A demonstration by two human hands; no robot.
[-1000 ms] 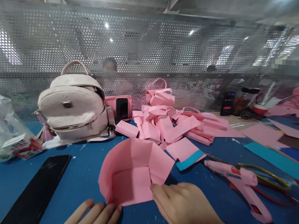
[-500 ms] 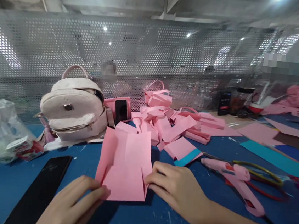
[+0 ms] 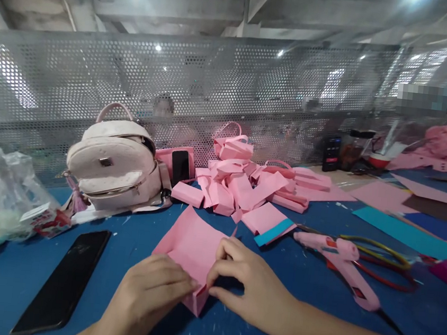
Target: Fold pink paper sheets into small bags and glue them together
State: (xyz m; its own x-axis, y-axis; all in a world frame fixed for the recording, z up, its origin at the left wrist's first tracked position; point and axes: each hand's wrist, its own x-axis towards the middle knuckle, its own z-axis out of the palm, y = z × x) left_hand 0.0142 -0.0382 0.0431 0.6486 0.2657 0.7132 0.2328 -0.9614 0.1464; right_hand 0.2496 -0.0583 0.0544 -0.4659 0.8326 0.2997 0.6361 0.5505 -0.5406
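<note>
A folded sheet of pink paper (image 3: pixel 200 239) lies turned at an angle on the blue table, its side edges raised and a folded corner toward me. My left hand (image 3: pixel 150 290) covers its near left part, with the fingertips pressed on the fold by the near corner. On the right edge, my right hand (image 3: pixel 249 279) pinches the paper between thumb and fingers close to that same corner. The tips of both hands almost meet there. Part of the fold is hidden under my left fingers.
A black phone (image 3: pixel 66 279) lies at left, below a white backpack (image 3: pixel 117 167) and a plastic bag (image 3: pixel 13 188). Folded pink paper pieces (image 3: pixel 241 183) are heaped behind the sheet. At right are a pink glue gun (image 3: pixel 343 263), scissors (image 3: pixel 382 253) and a teal strip (image 3: pixel 408 235).
The pink sheet has turned, its near edge now a folded corner. My left hand has moved right and up over it, close to my right hand. The view has shifted slightly.
</note>
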